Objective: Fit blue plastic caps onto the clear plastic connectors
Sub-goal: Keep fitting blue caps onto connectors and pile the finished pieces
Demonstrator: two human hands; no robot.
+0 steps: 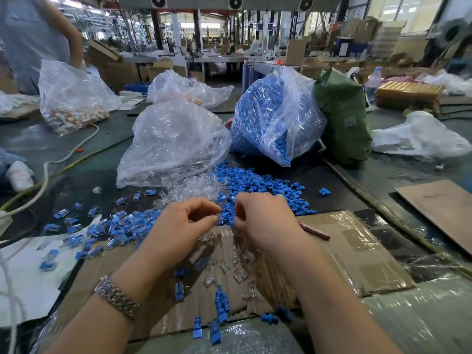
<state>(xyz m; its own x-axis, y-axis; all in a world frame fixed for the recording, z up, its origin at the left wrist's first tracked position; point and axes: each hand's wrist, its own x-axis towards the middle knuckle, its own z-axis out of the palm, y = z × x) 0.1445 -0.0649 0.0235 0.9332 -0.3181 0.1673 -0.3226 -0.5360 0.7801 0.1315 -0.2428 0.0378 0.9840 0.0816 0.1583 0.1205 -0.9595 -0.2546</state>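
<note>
My left hand [182, 226] pinches a small clear plastic connector [217, 216] between thumb and forefinger. My right hand [263, 221] faces it, fingers curled around a blue cap [232, 223] at its fingertips. The two hands almost touch above a flattened cardboard sheet [352, 241]. Behind them lies a loose pile of blue caps [258, 182] and a heap of clear connectors [189, 190]. Capped connectors [122, 226] are scattered to the left. Loose clear connectors [237, 272] and blue caps [221, 302] lie on the cardboard below my hands.
A clear bag of connectors [173, 144] and a clear bag full of blue caps [275, 116] stand behind the piles. A green sack [342, 116] sits to the right. A white cable [46, 175] runs across the left. A person [33, 39] stands far left.
</note>
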